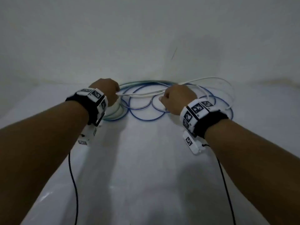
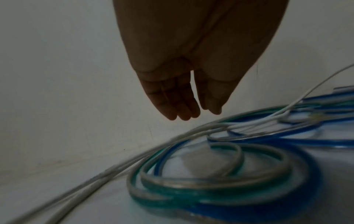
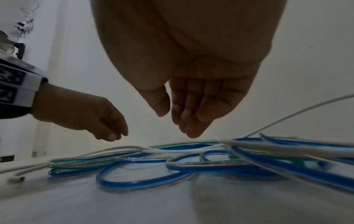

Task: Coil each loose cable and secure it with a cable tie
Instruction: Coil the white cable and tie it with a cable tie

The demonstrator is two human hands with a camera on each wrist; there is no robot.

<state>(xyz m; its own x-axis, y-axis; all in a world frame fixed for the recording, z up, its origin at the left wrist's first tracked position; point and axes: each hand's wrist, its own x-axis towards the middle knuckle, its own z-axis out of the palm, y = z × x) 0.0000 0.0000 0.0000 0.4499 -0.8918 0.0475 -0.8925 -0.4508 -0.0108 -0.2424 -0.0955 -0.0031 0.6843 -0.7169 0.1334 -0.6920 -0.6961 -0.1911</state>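
Observation:
A thin white cable [image 1: 141, 95] runs in loose loops across a tangle of blue cable [image 1: 146, 118] and green-tinted clear cable [image 1: 113, 118] at the back of the white table [image 1: 146, 168]. My left hand [image 1: 105, 90] hovers over the tangle's left end, my right hand [image 1: 177, 98] over its right part. In the left wrist view the left hand [image 2: 199, 112] has straight fingers pointing down, just above the white cable [image 2: 191, 133] and the green coil [image 2: 210, 194]. The right hand [image 3: 175, 124] hangs likewise above the blue cable [image 3: 143, 183], holding nothing.
A pale wall [image 1: 146, 46] rises directly behind the cables. A free end of the white cable [image 3: 17, 179] lies on the table at the left. Black cords [image 1: 73, 176] from the wrist cameras trail toward the near edge. No cable tie is visible.

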